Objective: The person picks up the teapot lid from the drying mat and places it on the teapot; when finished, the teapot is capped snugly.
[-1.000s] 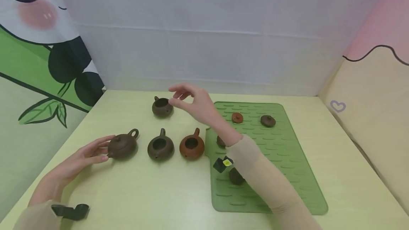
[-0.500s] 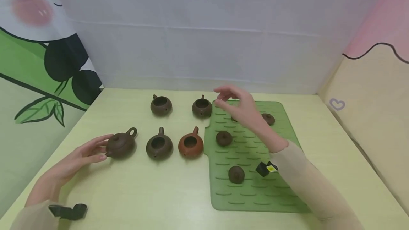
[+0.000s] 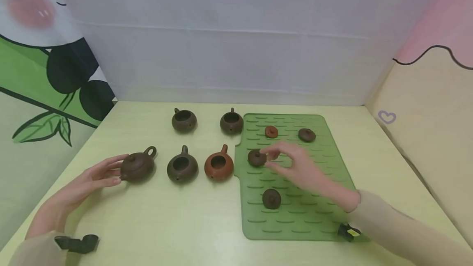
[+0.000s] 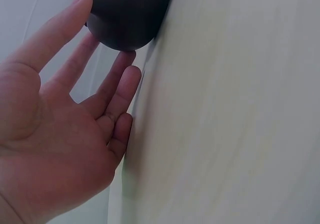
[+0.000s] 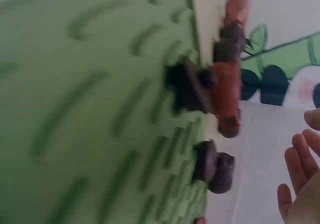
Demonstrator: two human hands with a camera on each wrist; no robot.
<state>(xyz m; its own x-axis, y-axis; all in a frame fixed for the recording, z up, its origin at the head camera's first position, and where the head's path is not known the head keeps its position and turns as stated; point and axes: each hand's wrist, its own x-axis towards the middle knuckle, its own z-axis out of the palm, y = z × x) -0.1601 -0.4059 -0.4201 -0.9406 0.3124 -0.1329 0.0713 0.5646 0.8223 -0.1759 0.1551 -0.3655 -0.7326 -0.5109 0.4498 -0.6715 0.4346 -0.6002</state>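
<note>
Smooth, pale yellow tabletop [image 3: 155, 225]: spreads beneath and around a flat green mat [image 3: 314, 221] with rounded corners and short raised ridges.

Right hand [image 3: 300, 169]: hovers over the middle of the mat, with thumb and index finger bowed apart; holds nothing. Reaches close to a round, dark brown, clay-like lid [image 3: 255, 160]; cannot tell from the head view whether touching.

Left hand [image 3: 88, 180]: rests well left of the mat, with loosely extended fingers; touches rather than clasps, at the spout end, a squat, round, dark brown, clay-like teapot [image 3: 138, 169]. Sits upright, far left of the mat; shows a matte surface, a fitted lid with a rounded knob, a loop handle on the side towards the mat and a short spout pointing away from it.

Between that and the mat, a lidless dark brown teapot [image 3: 183, 172], then a lidless reddish-brown teapot [image 3: 218, 171] just beside the mat. Left of the mat's far end, two more lidless dark teapots [image 3: 184, 125].

On the mat, besides the first lid near its left edge, knob up: a dark lid [image 3: 271, 201] towards the near end, another [image 3: 306, 136] at the far right and, smallest, a reddish-brown lid [image 3: 271, 134] near the far edge.
</note>
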